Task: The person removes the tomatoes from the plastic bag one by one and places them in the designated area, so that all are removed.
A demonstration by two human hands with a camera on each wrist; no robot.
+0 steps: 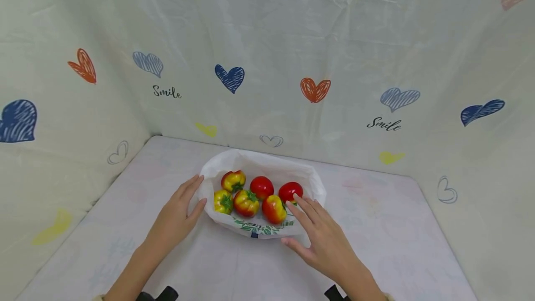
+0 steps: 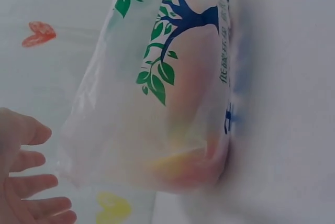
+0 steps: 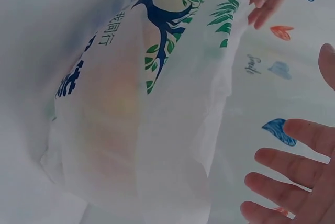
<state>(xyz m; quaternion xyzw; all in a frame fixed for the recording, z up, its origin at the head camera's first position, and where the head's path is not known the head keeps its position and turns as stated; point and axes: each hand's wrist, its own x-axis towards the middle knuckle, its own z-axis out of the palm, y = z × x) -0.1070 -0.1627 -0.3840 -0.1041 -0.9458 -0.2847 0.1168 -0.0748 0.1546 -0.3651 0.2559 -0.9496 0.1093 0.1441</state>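
A white plastic bag (image 1: 313,182) with a green leaf print stands wide open on the table. Inside lie two red tomatoes (image 1: 262,187) and several yellow-and-red bell peppers (image 1: 246,204). My left hand (image 1: 174,219) is at the bag's left rim, its fingers extended; whether they touch the plastic I cannot tell. Over the front right rim, my right hand (image 1: 323,238) is spread, fingertips near the right tomato (image 1: 290,192) and holding nothing. In the right wrist view the right hand (image 3: 298,177) is apart from the bag (image 3: 172,145). The bag's side (image 2: 115,114) veils its contents in the left wrist view.
The bag stands on a pale cloth-covered table (image 1: 376,236). Behind it and at the sides hang light curtains (image 1: 267,27) printed with hearts and the word Smile. Dark straps (image 1: 167,293) show near both wrists at the bottom edge.
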